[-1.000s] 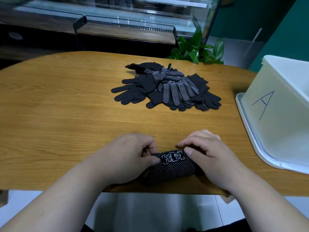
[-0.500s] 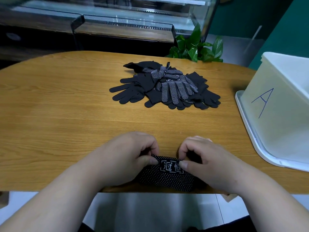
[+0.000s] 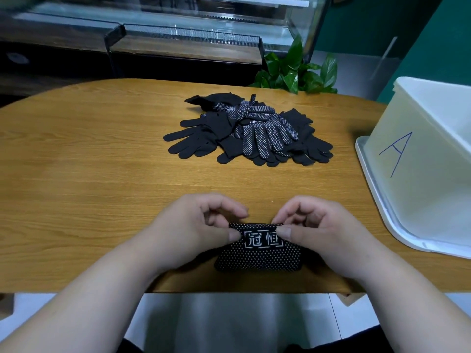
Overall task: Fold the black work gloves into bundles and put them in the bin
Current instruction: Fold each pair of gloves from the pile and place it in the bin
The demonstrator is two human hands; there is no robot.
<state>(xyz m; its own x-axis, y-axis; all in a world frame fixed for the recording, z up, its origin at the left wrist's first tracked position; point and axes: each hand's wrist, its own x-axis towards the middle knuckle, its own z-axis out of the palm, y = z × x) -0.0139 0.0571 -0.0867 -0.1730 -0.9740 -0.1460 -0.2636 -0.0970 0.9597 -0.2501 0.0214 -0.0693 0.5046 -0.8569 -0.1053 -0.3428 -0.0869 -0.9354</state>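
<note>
A small folded bundle of black cloth gloves with white dots (image 3: 257,258) lies flat at the near edge of the brown wooden table (image 3: 89,174), with white letters on top. A messy pile of black cloth gloves (image 3: 249,133) lies farther back. A big white plastic bin (image 3: 420,200) with a blue "A" stands at the right.

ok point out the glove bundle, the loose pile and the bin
glove bundle (image 3: 257,258): head view, dotted front
loose pile (image 3: 265,138): head view, top dotted glove
bin (image 3: 423,200): head view, wall below the A

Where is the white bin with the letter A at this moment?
In the head view the white bin stands at the right edge of the wooden table, to the right of the pile of loose gloves and beyond the right hand.
</note>
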